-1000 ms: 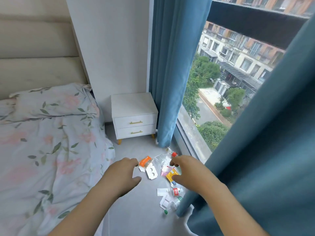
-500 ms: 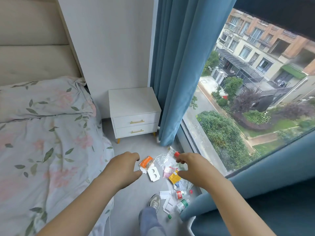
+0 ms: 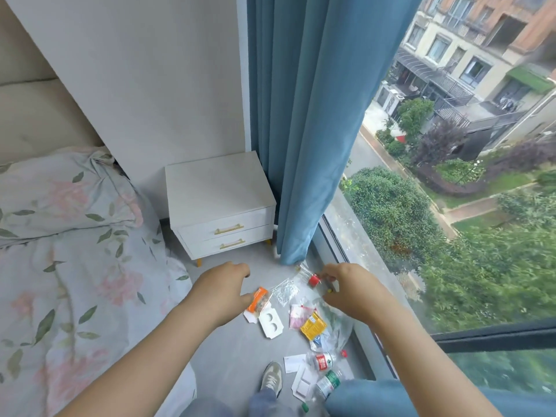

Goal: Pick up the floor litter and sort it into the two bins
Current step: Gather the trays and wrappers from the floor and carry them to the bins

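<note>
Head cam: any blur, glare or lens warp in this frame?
Head view: even daylight, no glare; trees outside smear at the right edge, litter by the right hand stays fairly sharp; wide-angle bends the curtain and wall edges.

The room has a plain white wall [image 3: 144, 85] and a grey floor [image 3: 228, 350], with a padded cream headboard [image 3: 27, 115] at the left above a bed [image 3: 60, 281] covered in floral bedding and a matching pillow [image 3: 60, 194]. A white two-drawer nightstand [image 3: 219, 206] with gold handles stands in the corner, between the bed and a blue curtain [image 3: 307, 115]. A floor-level window [image 3: 436, 191] at the right admits daylight and overlooks shrubs, a path and apartment buildings.
</note>
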Demonstrator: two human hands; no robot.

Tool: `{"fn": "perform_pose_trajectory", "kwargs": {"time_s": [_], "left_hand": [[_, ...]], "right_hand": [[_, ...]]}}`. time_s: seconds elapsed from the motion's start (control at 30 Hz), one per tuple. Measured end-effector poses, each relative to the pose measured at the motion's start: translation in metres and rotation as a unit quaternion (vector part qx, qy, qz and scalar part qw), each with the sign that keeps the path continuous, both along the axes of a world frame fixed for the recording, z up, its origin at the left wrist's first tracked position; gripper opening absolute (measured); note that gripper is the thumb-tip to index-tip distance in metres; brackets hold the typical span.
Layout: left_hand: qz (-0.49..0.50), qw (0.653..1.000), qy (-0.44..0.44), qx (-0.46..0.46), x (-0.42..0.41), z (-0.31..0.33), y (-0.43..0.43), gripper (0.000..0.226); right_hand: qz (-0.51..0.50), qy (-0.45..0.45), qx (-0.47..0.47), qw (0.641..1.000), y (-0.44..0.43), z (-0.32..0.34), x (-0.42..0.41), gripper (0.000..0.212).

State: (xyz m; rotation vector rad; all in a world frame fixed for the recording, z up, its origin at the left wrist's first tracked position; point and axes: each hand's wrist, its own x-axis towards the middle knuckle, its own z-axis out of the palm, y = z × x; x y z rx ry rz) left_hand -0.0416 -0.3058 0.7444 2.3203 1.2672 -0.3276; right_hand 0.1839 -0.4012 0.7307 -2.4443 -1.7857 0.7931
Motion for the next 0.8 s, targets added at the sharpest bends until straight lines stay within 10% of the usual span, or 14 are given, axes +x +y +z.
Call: {"fn": "perform_pose_trajectory", "kwargs": {"time_s": [0.33,0.8], "left_hand": [[-0.07,0.997,0.023,-0.017,0.044,-0.111,0.09,0.032],[-0.212,0.974,0.082,-0.004,0.097,-0.468,0.175,0.033]], "right_hand": [[-0.042,-0.005,-0.026,0.999,0.067,-0.101,0.027,0.033],[-0.033,-0.031,-0.108,0.993,0.146,-0.449,0.051,0.043]]}}
